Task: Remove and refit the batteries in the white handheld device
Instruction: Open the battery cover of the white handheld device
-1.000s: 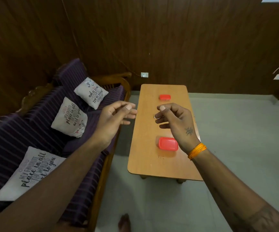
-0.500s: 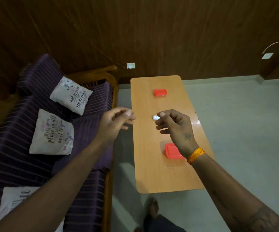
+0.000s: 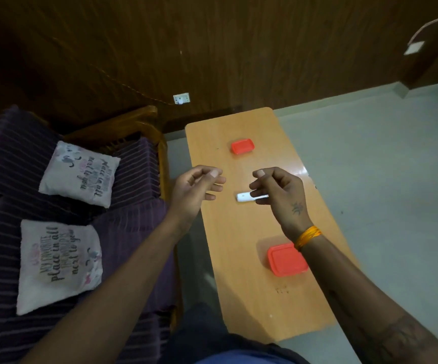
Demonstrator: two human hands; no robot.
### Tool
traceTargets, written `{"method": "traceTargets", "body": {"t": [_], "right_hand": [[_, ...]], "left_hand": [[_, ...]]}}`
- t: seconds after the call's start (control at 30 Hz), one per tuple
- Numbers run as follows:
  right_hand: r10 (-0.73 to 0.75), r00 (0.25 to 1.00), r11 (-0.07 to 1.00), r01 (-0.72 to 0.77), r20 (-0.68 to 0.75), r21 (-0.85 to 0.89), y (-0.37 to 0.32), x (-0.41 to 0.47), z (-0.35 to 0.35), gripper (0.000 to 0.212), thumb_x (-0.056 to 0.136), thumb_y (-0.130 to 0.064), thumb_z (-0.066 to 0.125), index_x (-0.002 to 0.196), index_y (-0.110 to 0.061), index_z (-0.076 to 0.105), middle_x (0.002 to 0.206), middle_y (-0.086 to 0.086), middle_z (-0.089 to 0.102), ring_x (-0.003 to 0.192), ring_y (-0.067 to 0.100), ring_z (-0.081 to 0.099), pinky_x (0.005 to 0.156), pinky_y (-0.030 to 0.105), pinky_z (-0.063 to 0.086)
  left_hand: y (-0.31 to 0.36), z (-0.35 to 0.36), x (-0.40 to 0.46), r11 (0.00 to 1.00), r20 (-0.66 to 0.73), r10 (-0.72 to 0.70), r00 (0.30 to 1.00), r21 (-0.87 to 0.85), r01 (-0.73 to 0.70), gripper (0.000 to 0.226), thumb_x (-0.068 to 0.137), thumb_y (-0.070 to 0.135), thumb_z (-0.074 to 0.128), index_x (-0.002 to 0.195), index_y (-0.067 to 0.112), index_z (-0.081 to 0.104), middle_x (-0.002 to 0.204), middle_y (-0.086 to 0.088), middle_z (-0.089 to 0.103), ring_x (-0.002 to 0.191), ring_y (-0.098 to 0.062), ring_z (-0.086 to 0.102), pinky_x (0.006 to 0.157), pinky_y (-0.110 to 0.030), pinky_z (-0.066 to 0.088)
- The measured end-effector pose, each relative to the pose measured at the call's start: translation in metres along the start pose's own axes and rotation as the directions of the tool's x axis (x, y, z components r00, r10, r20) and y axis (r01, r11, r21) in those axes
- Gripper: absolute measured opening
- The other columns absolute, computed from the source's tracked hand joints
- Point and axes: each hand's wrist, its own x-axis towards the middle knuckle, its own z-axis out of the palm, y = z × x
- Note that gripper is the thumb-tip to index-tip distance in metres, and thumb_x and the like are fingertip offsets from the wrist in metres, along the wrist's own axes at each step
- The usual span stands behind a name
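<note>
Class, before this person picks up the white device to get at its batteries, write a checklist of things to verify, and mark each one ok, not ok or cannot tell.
1. White device in view on the table: ok.
2. Right hand close over the device: ok.
3. Right hand already gripping the device: cannot tell; its fingers overlap it.
4. Left hand free, holding nothing: ok.
5. Battery cover side facing up: cannot tell.
6. Red lids apart from the device: ok.
</note>
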Motion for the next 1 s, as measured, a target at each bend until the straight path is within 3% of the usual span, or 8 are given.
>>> {"method": "traceTargets", "body": {"t": [0.17,0.27,0.57,0.83,1.0], "right_hand": [[0.042,0.987,0.999,-0.037,-0.153,0.034,0.011,0.047,0.001,0.019,0.102,-0.023,0.065,0.1,-0.008,0.075,0.087,0.016,0.076,0.074,0.023,0.073,0.066,0.035,0.059],[0.063,0.963,0.998,-0.056,-0.262,0.035,0.02,0.071,0.007,0.02,0.102,-0.024,0.065,0.1,-0.008,0.076,0.088,0.017,0.076,0.075,0.021,0.074,0.066,0.037,0.059],[0.155,0.809,0.988,-0.112,-0.567,0.11,0.028,0.116,0.04,0.021,0.104,-0.025,0.062,0.103,-0.009,0.075,0.09,0.013,0.076,0.078,0.026,0.074,0.067,0.035,0.061],[0.209,0.695,0.978,-0.129,-0.688,0.167,0.044,0.109,0.055,0.02,0.104,-0.027,0.061,0.105,-0.012,0.075,0.089,0.009,0.077,0.078,0.021,0.074,0.066,0.031,0.061],[0.207,0.667,0.977,-0.111,-0.716,0.18,0.06,0.103,0.057,0.021,0.105,-0.027,0.061,0.105,-0.011,0.075,0.09,0.01,0.077,0.08,0.022,0.074,0.067,0.032,0.061]], "left_hand": [[-0.002,0.017,0.079,0.999,0.162,-0.02,0.987,0.046,0.013,0.039,0.09,0.043,0.065,0.109,0.011,0.076,0.101,-0.006,0.082,0.096,-0.028,0.077,0.08,-0.04,0.058],[-0.01,0.028,0.131,0.994,0.266,-0.05,0.963,0.111,0.021,0.027,0.099,0.031,0.064,0.111,0.009,0.075,0.1,-0.004,0.082,0.094,-0.024,0.078,0.082,-0.043,0.06],[-0.014,0.041,0.234,0.98,0.541,-0.123,0.832,0.199,0.016,0.02,0.104,0.025,0.06,0.111,0.015,0.076,0.103,-0.002,0.082,0.096,-0.022,0.078,0.088,-0.046,0.061],[-0.022,0.048,0.255,0.968,0.683,-0.152,0.714,0.248,-0.031,0.019,0.105,0.024,0.06,0.111,0.016,0.076,0.104,-0.002,0.081,0.097,-0.022,0.078,0.088,-0.045,0.061],[-0.034,0.053,0.255,0.963,0.726,-0.145,0.673,0.259,-0.072,0.019,0.105,0.024,0.06,0.111,0.015,0.075,0.104,-0.001,0.081,0.095,-0.02,0.078,0.089,-0.048,0.062]]}}
